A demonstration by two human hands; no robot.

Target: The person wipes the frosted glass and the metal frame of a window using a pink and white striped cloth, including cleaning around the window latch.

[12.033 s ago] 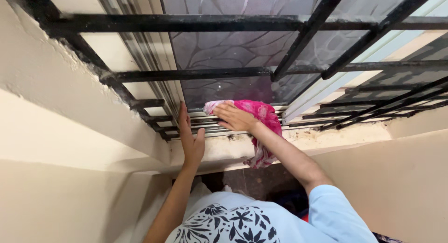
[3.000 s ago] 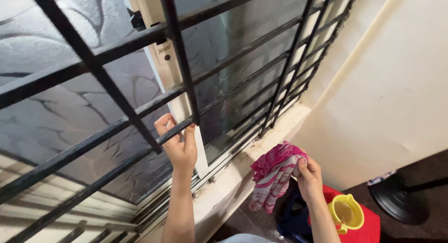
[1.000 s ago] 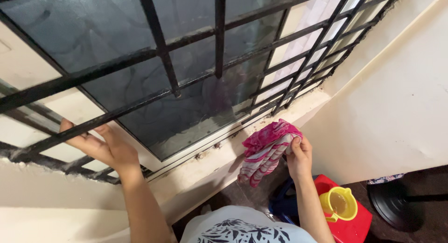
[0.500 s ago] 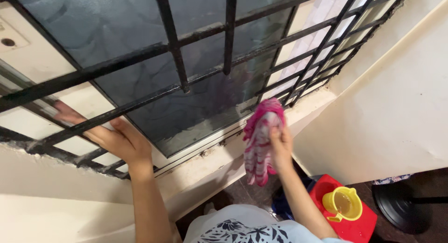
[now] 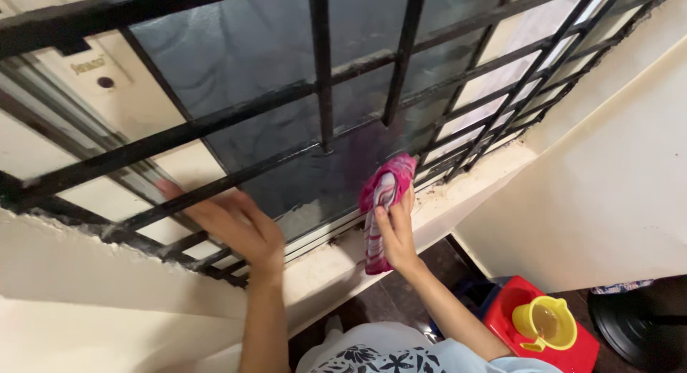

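Fingers, left hand (image 5: 236, 226): extended and spread, reaching through the black window grille (image 5: 215, 119) between two horizontal bars; blurred by motion, clamped on nothing visible. The fingertips lie near the cream window frame (image 5: 136, 108).
Fingers, right hand (image 5: 395, 230): closed around the pink-and-white striped cloth (image 5: 379, 201), thumb over the fabric.
Cloth position: upper end bunched and raised to the lower part of the dark textured glass pane (image 5: 243, 58), just below a grille bar; whether it touches the glass cannot be told. The lower end hangs loose in front of the sill (image 5: 465, 194).
Change, left hand: one second ago it rested on a grille bar further left; it has since shifted right and pushed deeper between the bars.
Change, right hand: one second ago it held the cloth low and away from the window, beside the sill edge; half a second ago it was rising; now it is up at the pane.
Judgement: the cloth has been brought from a rest position to the glass, so wiping of the lower pane appears to be starting, not finished.
Sill condition: dark specks and grime along the track.
Floor, right: red stool (image 5: 551, 337) carrying a yellow mug (image 5: 547, 324) with liquid; black round base (image 5: 644, 330) at the far right.
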